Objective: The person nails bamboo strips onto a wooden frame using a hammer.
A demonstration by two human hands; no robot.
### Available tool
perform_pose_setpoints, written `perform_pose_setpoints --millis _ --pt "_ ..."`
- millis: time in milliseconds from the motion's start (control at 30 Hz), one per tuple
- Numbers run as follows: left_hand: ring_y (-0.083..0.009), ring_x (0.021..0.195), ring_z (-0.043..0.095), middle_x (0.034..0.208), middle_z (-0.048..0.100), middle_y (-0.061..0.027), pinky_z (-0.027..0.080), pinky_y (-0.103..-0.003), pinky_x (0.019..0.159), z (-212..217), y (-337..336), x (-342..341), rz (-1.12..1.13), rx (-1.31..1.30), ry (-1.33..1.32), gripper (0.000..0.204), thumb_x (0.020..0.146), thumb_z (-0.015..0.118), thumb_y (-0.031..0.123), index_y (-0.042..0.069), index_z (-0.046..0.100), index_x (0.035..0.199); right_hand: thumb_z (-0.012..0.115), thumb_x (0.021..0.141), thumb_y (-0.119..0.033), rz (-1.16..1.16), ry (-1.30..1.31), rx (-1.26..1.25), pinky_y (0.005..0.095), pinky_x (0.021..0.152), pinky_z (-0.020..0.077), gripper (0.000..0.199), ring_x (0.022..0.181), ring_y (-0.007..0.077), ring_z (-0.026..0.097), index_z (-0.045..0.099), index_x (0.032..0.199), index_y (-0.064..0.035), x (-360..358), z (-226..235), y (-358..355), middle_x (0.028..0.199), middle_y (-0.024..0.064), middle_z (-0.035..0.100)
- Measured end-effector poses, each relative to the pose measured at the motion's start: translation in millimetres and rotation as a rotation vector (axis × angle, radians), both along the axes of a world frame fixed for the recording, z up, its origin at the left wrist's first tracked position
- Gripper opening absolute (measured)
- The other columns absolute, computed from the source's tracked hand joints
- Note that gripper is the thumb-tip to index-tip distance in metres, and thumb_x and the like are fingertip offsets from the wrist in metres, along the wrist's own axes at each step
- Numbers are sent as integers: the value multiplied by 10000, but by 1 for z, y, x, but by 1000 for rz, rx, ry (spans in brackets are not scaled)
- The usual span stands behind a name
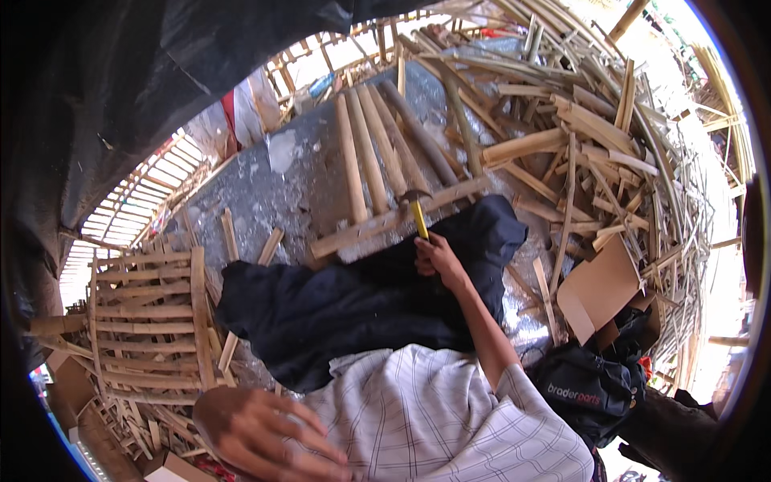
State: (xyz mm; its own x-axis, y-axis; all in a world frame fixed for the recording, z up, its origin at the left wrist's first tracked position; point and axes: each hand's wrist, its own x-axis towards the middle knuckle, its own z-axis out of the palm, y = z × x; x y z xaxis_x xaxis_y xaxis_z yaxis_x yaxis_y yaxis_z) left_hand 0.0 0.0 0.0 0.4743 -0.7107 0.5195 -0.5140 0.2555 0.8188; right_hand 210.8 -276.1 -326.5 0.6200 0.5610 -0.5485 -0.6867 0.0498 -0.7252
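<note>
My right hand is closed around the yellow handle of a hammer. The hammer's dark head lies over a flat wooden bar, though I cannot tell if they touch. Beyond the bar several round poles lie side by side, their near ends close to it; a darker pole is at their right. My left hand is at the lower left in front of my checked shirt, somewhat blurred, with fingers apart and nothing visible in them. Dark cloth covers my legs.
A slatted bamboo panel stands at the left above wood scraps. Split bamboo pieces are heaped along the right. A cardboard piece and a black bag lie at the lower right. Dark sheeting hangs at the upper left.
</note>
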Motion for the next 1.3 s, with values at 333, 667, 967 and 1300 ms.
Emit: perform_pose_setpoints --millis 333,667,967,1300 --pt "-295 1382 501 1421 604 -73 280 -506 1214 -211 87 -36 1364 1196 91 432 937 684 236 102 646 1345 595 1064 -215 13 -61 -23 231 423 250 251 498 48 313 427 911 -108 -6 19 10 679 -46 336" --pt "-250 1240 633 1208 733 -46 329 -457 1191 -252 93 -45 1562 1048 -117 363 870 523 31 92 749 1148 656 1015 -186 -57 -64 -61 241 422 255 274 487 54 325 425 889 -109 -4 16 15 650 -54 323" --pt "-255 1237 645 1232 735 -52 345 -444 1181 -257 102 -48 1538 1029 -186 450 828 458 16 76 752 1164 638 946 9 -64 -98 -1 254 417 271 241 470 67 354 427 878 -87 -2 0 12 637 -27 378" --pt "-254 1238 643 1225 734 -56 342 -453 1183 -255 100 -45 1538 1044 -150 475 806 456 15 80 751 1172 614 948 19 -72 -116 -13 240 421 237 222 459 51 307 429 906 -96 -2 2 19 623 -46 349"
